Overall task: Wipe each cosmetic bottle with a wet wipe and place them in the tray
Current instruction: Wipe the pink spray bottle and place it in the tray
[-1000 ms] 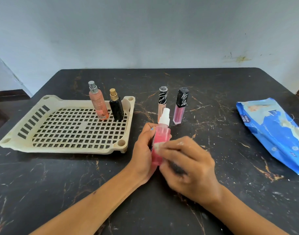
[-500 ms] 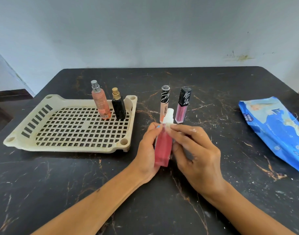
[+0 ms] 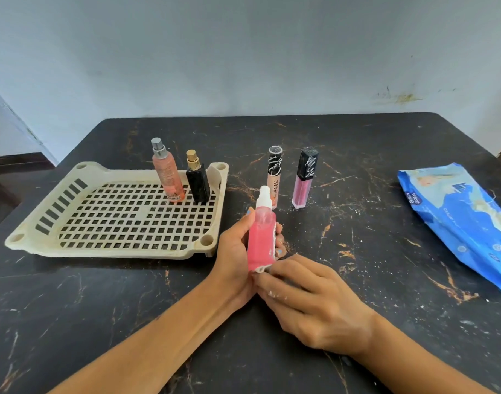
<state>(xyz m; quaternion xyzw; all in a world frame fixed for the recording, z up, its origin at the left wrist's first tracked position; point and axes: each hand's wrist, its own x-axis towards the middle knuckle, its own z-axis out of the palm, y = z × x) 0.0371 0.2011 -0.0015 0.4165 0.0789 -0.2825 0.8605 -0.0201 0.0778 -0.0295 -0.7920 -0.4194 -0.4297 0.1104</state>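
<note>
right now the left hand (image 3: 235,248) grips the pink bottle (image 3: 261,240) upright just right of the tray (image 3: 30,237), above the bench (image 3: 357,280). the right hand (image 3: 309,302) pinches a wet wipe (image 3: 263,269) against the bottle's base. two bottles stand in the tray's far right corner.

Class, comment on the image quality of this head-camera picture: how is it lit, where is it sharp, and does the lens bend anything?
Head view: soft, even light, with only faint shadows under the cream slotted plastic tray; the pink spray bottle with white cap and both hands are sharp, no motion blur; wide-angle lens makes the black marbled table edge bow, and the blue wet-wipe packet stretches toward the right edge.
</note>
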